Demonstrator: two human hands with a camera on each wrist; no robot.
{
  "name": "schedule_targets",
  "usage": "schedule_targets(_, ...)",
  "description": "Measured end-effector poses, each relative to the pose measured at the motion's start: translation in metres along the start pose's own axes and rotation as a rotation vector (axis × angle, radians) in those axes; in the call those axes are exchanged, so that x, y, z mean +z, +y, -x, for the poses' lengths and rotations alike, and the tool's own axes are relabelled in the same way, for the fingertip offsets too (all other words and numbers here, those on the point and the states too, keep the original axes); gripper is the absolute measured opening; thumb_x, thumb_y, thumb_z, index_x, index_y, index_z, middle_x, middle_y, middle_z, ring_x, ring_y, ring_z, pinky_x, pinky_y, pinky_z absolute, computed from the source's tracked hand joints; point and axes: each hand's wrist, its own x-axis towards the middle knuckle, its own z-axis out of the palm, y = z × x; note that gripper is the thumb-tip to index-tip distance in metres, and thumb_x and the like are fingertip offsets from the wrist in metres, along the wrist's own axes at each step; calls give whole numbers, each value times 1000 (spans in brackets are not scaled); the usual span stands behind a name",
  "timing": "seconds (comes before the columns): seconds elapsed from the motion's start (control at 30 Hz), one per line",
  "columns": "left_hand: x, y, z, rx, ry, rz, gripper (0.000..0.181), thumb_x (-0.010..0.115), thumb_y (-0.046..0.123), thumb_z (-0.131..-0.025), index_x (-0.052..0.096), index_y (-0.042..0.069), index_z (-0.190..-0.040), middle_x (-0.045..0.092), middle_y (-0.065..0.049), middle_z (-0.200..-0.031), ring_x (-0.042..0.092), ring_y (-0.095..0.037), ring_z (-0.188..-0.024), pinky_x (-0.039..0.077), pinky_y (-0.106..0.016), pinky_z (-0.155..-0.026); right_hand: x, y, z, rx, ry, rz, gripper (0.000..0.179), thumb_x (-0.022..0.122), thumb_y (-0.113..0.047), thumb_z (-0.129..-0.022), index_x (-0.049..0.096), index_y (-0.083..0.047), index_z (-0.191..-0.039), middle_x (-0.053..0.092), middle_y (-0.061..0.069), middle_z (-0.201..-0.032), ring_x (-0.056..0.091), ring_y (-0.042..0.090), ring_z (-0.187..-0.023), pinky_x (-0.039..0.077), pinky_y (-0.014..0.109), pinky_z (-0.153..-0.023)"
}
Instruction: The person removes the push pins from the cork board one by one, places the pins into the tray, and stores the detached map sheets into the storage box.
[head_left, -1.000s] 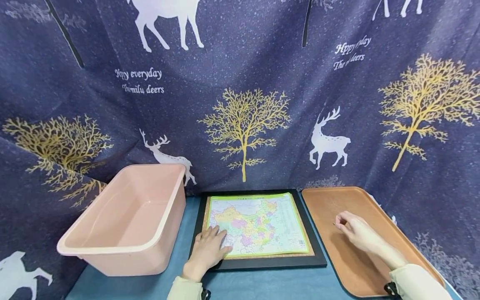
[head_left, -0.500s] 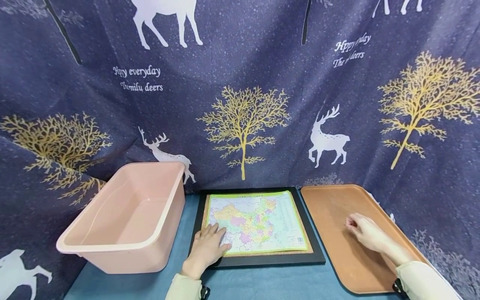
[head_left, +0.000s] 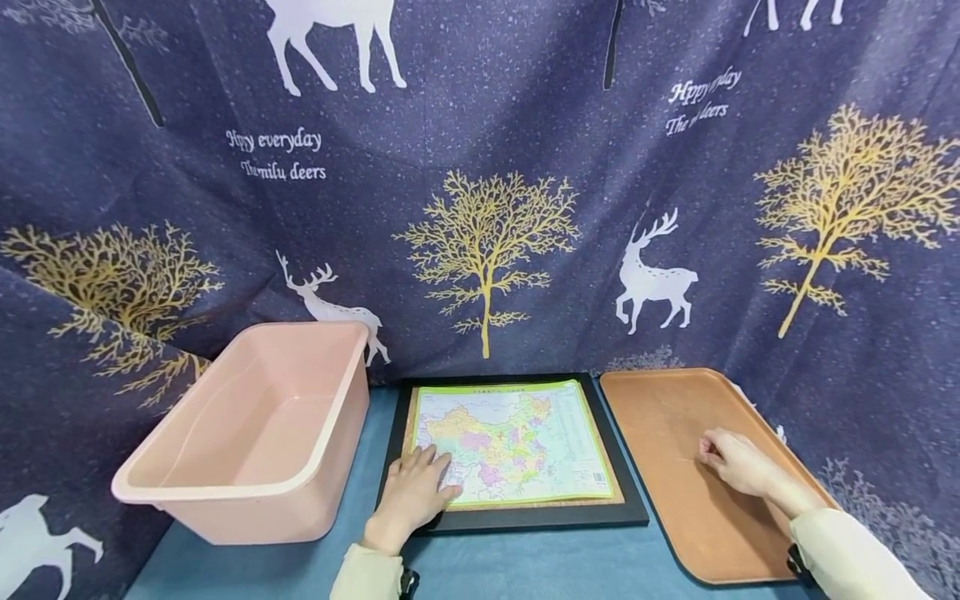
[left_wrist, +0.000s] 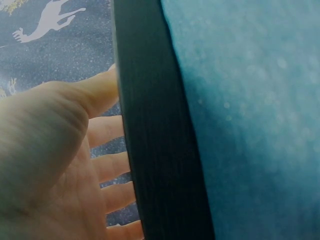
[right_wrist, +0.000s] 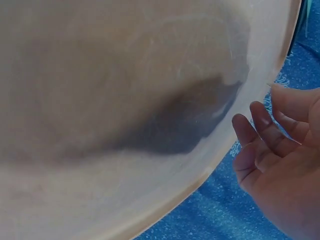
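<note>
A colourful paper map (head_left: pixel 510 442) lies on a cork board (head_left: pixel 525 505) with a black frame (head_left: pixel 540 520). My left hand (head_left: pixel 412 492) rests on the board's left side, fingers spread over the map's lower left corner; in the left wrist view, the frame's dark edge (left_wrist: pixel 155 130) hides its fingertips. Over the brown tray (head_left: pixel 660 500) to the right, my right hand (head_left: pixel 738 462) has bent fingers, thumb near the forefinger. In the right wrist view, a tiny pale point shows at the thumb tip (right_wrist: pixel 274 90); whether it is a held thing cannot be told.
A deep pink plastic tub (head_left: pixel 315 500) stands left of the board. Blue cloth (head_left: pixel 540 567) covers the table. Behind everything hangs a dark blue curtain (head_left: pixel 480 100) with deer and golden trees.
My right hand has moved to the right and slightly down over the tray, its fingers still bent. The left hand has stayed on the board's left side.
</note>
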Motion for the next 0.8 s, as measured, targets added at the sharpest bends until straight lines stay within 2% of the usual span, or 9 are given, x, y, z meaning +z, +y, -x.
schedule_targets(0.17,1,0,0,-8,7,5,57,66,45,-91,59,10,-135,47,-21,-142,37,-45,-134,28,-66,-101,-2,2,-5,68,-107,13,30,70,3,-83,49,-16,-72,43,-8,-71,41,4,-66,38,28,-59)
schedule_targets(0.8,2,0,-1,-6,10,1,57,66,46,-91,59,11,-136,47,-21,-143,37,-44,-134,28,-66,-101,1,8,-12,102,-193,-18,28,67,3,-83,50,-15,-69,45,-8,-67,42,5,-62,37,28,-56)
